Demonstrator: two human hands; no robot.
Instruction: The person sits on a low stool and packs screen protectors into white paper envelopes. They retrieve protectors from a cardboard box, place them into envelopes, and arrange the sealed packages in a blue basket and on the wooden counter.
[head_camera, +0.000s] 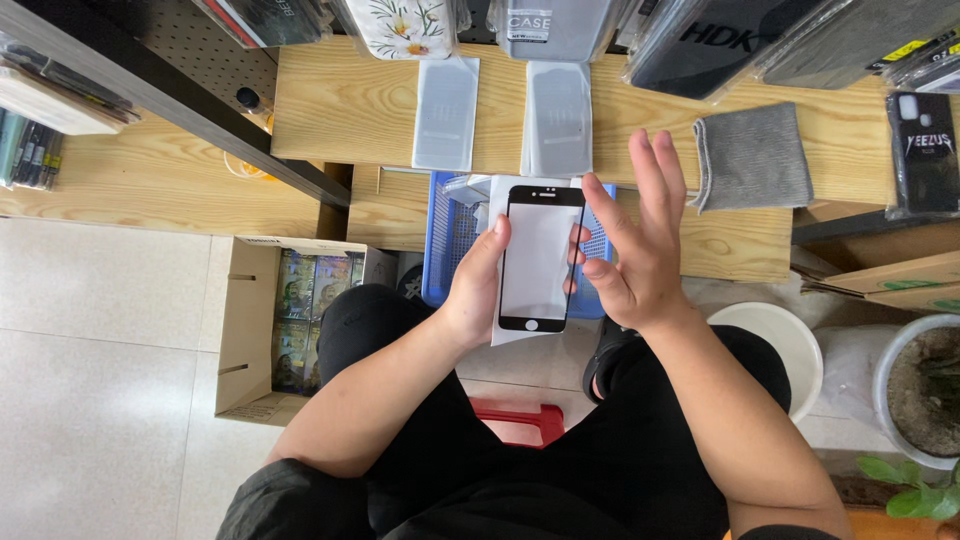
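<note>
Wooden worktop (770, 245) below; left hand (478, 285) pinches a thin, rigid, breakable black-rimmed glass screen protector (540, 258) by its edges above the lap. Right hand (640, 235) open-fingered, thumb touching its right edge.

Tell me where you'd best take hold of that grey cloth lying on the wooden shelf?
The grey cloth lies flat and folded on the wooden shelf, so probably pinch its near left corner, which droops over the shelf edge, coming from the front. The right hand is nearest; the left hand holds the black-framed screen protector.
</note>
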